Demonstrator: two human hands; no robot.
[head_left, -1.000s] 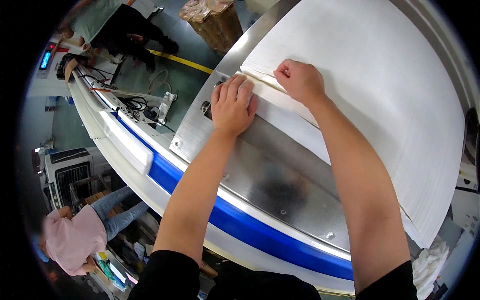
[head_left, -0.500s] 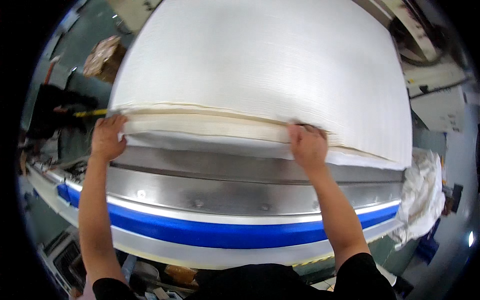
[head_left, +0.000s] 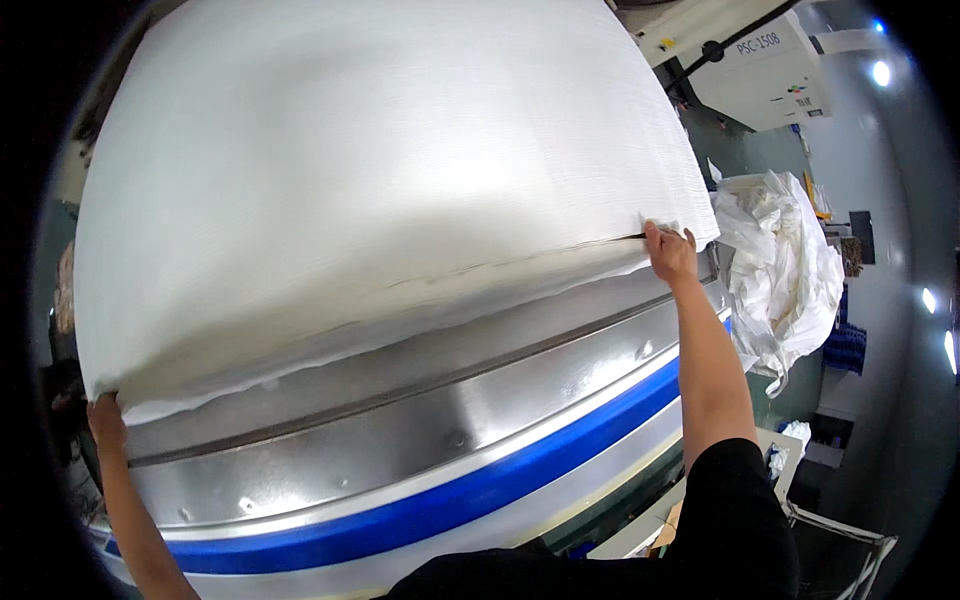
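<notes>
Cloth [head_left: 400, 170] lies on worktop [head_left: 400, 418], back from front edge. Right hand [head_left: 674, 256] clamps cloth near right corner; left hand [head_left: 108, 426] at left corner, grip cannot tell. Seems soft, limp; best taken by near corners.

Crinkled white fabric [head_left: 400, 150] lies spread across a metal table [head_left: 440, 405].

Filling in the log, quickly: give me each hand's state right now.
Left hand: at the near left corner of the white cloth; grip cannot be told.
Right hand: closed, holding the white cloth's near edge.
</notes>
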